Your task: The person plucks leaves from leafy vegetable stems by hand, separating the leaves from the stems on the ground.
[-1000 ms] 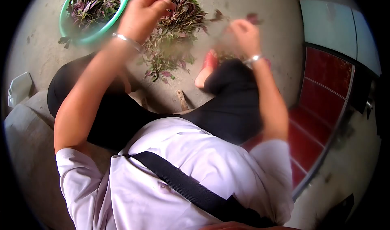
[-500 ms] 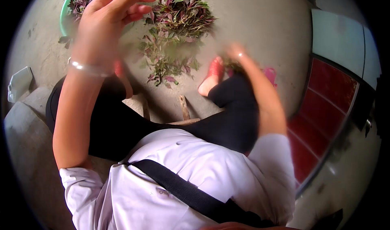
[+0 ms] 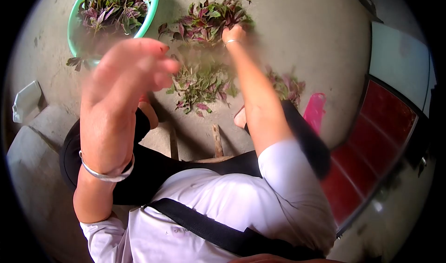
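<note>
My right hand (image 3: 234,33) reaches out to a pile of purple-and-green leafy stems (image 3: 204,23) on the floor. Its fingers are closed among the stems at the pile's right edge, partly hidden by leaves. My left hand (image 3: 125,77) is raised close to the camera, blurred, its fingers loosely bent and apart, with nothing visible in them. Beyond it stands a green basin (image 3: 155,9) holding more leafy stems (image 3: 114,12). Nearer to me lies a looser scatter of leaves (image 3: 200,86).
Another small heap of leaves (image 3: 288,86) lies right of my foot, near a pink plastic item (image 3: 316,109). A white container (image 3: 26,101) stands at the left. Red panels (image 3: 371,128) line the right side. Wooden stool legs (image 3: 217,140) show between my knees.
My right hand has moved from beside my right foot to the far leaf pile. My left hand has come lower and nearer. The view has shifted, showing more of the basin.
</note>
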{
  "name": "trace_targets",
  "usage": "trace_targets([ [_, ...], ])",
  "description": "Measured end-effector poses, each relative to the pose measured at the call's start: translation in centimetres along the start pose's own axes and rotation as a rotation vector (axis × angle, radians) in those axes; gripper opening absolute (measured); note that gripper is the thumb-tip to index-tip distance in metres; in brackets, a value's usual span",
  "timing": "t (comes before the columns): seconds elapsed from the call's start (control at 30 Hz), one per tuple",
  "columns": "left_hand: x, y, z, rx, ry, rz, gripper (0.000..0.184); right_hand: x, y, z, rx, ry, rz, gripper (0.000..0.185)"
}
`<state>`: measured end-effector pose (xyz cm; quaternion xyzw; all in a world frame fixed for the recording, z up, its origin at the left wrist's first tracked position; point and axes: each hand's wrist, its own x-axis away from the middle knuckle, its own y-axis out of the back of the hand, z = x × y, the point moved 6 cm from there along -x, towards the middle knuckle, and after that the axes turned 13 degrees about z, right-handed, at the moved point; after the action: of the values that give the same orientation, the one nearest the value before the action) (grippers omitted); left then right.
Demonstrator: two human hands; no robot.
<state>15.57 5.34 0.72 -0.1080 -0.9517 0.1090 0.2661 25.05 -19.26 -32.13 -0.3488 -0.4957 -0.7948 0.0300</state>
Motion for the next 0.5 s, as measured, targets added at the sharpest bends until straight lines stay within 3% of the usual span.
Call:
trace_targets([
  [0.1, -0.1, -0.4, 0.3, 0.05, -0.011, 0.02, 0.02, 0.3, 0.4, -1.3, 0.058, -0.081, -0.004, 0.032],
  [0.23, 0.1, -0.5, 0.4, 0.029, -0.015, 0.029, 0.019, -1.5, -0.2, -4.5, -0.044, -0.065, 0.066, 0.023],
  [0.33, 0.1, -0.5, 0.3, 0.027, -0.02, 0.038, 0.019, 0.0, 2.0, -6.2, -0.313, 0.091, -0.092, 0.02],
  [0.4, 0.3, -0.7, 0.2, 0.035, -0.033, 0.049, 0.019, -1.1, 2.0, -8.2, -0.595, 0.145, -0.023, 0.019],
  [0.5, 0.4, -0.8, 0.3, 0.026, -0.067, 0.066, 0.019, 1.1, 5.4, -8.1, -0.645, 0.267, 0.061, 0.019],
])
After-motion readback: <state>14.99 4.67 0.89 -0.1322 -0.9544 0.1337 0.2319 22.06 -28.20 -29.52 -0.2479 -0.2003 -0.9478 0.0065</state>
